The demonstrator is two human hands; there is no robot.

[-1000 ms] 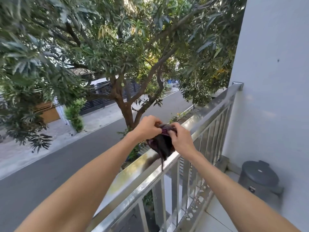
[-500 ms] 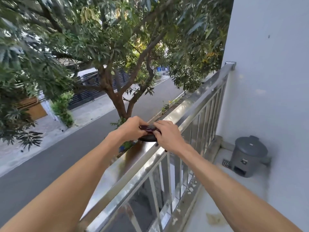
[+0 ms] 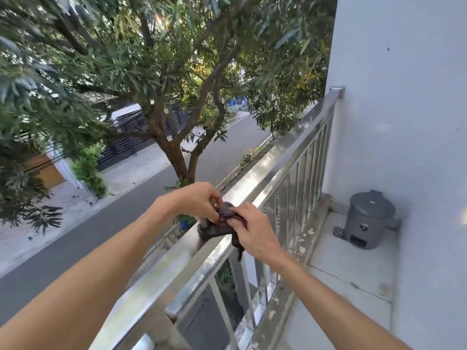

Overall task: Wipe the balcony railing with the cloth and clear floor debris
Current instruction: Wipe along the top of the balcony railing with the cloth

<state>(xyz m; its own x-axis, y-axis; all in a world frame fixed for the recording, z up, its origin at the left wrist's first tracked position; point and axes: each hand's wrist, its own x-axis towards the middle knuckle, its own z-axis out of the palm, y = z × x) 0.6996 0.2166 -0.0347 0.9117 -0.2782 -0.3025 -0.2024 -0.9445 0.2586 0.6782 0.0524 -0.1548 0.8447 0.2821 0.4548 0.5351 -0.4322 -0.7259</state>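
On the railing, left hand and right hand both pinching dark cloth.

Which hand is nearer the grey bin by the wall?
Right. The right hand rests on the cloth on the bin's side; the left hand sits farther away.

White wall; tiled floor; daylight

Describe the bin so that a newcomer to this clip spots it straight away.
Follow the metal railing to where it meets the white wall. On the balcony floor in that corner stands a small grey bin with a domed lid, beside a floor drain.
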